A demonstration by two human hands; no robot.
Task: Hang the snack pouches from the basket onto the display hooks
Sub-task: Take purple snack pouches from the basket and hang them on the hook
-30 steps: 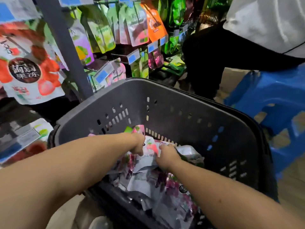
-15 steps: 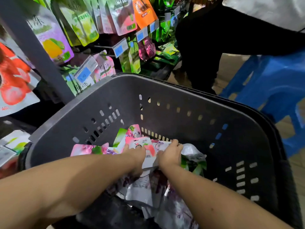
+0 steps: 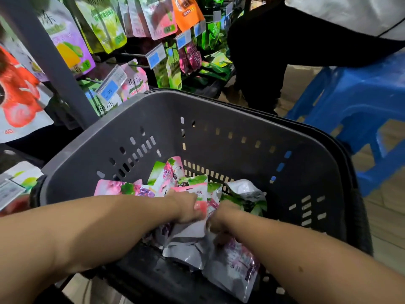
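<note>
Two hands in basket [image 3: 219,150]: left hand [image 3: 186,208] grips pouch stack [image 3: 202,194] at its 2 o'clock; right hand [image 3: 221,216] grip hidden.

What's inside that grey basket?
A heap of pink, green and silver snack pouches, with the left hand and right hand dug in. Pouches and arms hide most of the basket floor.

Retail shop, snack aisle: bright pouches [image 3: 105,29] hang in rows on display hooks [image 3: 133,55] w/ blue price tags [image 3: 110,89] at the hook ends. Grey plastic shopping basket [image 3: 219,106] sits in front, blue stool [image 3: 361,95] beside it.
</note>
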